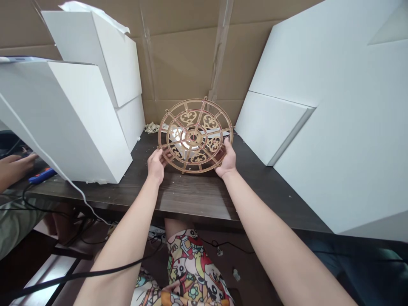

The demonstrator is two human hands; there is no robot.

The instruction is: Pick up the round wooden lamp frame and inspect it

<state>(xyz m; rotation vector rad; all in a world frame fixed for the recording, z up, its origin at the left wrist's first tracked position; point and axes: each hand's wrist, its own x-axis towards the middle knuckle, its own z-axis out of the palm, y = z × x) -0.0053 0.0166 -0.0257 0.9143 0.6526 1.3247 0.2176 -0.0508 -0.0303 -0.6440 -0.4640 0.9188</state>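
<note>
The left hand and right hand grip opposite edges of a round gold openwork frame, tilted over the dark wood-grain table. White boxes flank it, their contents hidden.

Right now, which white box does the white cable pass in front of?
The front-left box, nearest the left hand: the white cable crosses it in this view, but not the stack behind it or the boxes on the right.

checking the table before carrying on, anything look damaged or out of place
A beige clump lies on the table beside a white box, looking like stray scrap. The frame in both hands shows no clear break.
</note>
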